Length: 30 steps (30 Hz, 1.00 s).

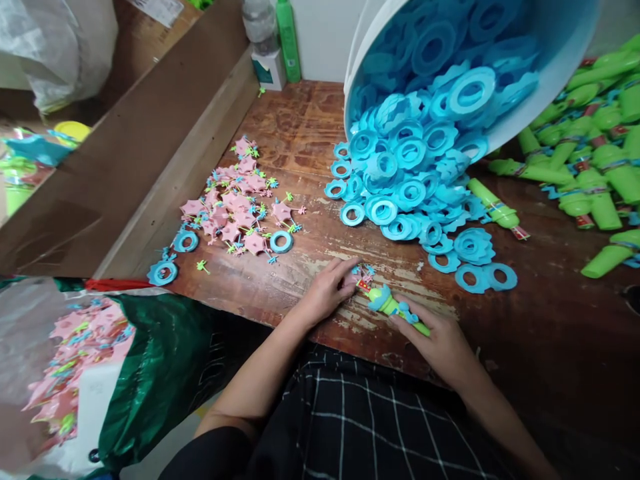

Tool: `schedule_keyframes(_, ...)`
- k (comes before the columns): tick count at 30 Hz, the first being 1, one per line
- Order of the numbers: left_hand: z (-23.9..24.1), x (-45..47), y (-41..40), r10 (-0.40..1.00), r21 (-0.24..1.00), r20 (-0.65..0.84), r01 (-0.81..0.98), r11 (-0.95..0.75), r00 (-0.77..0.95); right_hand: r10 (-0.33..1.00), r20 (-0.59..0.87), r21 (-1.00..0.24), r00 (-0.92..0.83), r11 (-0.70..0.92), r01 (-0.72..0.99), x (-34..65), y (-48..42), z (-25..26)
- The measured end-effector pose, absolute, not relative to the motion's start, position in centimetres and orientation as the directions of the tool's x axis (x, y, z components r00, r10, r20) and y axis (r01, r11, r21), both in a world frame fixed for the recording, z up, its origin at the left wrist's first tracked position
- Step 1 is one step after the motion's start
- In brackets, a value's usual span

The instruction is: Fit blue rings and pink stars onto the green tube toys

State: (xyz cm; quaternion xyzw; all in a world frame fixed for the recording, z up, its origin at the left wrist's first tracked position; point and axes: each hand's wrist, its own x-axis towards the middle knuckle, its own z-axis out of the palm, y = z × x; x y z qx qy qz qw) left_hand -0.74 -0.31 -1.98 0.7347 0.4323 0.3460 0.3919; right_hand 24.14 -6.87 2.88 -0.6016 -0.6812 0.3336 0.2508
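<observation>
My right hand (440, 340) is wrapped round a light-green plastic toy handle (393, 307), which lies slanted just above the table. A blue scalloped collar and smaller blue bits sit on the handle, and a red-and-white piece shows at its far end. Against that end, my left hand (327, 290) has its fingers closed on a small pink star piece (361, 275) with blue bits, mostly hidden by the fingertips. Left of it spreads a heap of pink star pieces (233, 207) with green and blue palm-like ends. Beyond my hands lies a pile of blue rings (400, 160).
A tipped white bucket (560, 80) spills the blue rings onto the wooden table (295, 293). Many green handles (595, 153) are heaped at right. A wooden side board (165, 180) borders the left. Below it, a bag (145, 373) holds more pink stars. A green bottle (289, 43) stands behind.
</observation>
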Motion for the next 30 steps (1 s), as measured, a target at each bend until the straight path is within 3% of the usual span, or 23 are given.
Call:
schedule_keyframes(8, -2.2, -0.8, -0.2, 0.907, 0.868, 0.146, 0.389, -0.309, 0.395, 0.976, -0.165, -0.796, -0.14, -0.048, 0.603, 24.5, -6.2, 2.2)
schedule_keyframes(12, -2.1, -0.7, -0.2, 0.907, 0.872, 0.165, 0.373, -0.318, 0.387, 0.959, -0.174, -0.733, -0.224, 0.026, 0.679, 25.0, -5.3, 3.5)
schedule_keyframes(14, -2.1, -0.7, -0.2, 0.905, 0.873, 0.175, 0.363, -0.325, 0.387, 0.945, -0.156, -0.597, -0.287, 0.141, 0.79, 24.3, -4.9, 5.6)
schedule_keyframes(18, -2.3, -0.7, -0.2, 0.902, 0.874, 0.187, 0.353, -0.334, 0.389, 0.894, -0.279, -0.12, -0.35, 0.33, 0.936, 20.0, -3.7, 11.5)
schedule_keyframes(20, -2.5, -0.8, -0.1, 0.901, 0.877, 0.191, 0.344, -0.335, 0.39, 0.863, -0.354, 0.013, -0.359, 0.388, 0.921, 17.6, -2.6, 13.8)
schedule_keyframes(22, -2.7, -0.8, -0.1, 0.898, 0.877, 0.21, 0.332, -0.348, 0.387, 0.844, -0.384, 0.061, -0.374, 0.427, 0.902, 16.1, -1.5, 14.9)
schedule_keyframes(25, -2.6, -1.0, -0.2, 0.9, 0.875, 0.24, 0.321, -0.363, 0.365, 0.845, -0.399, 0.009, -0.357, 0.392, 0.92, 16.7, -0.5, 14.0)
schedule_keyframes(30, -1.1, -1.5, 0.3, 0.945, 0.928, 0.186, 0.267, -0.258, 0.269, 0.851, -0.39, -0.397, -0.353, 0.191, 0.898, 23.8, 0.2, 9.3)
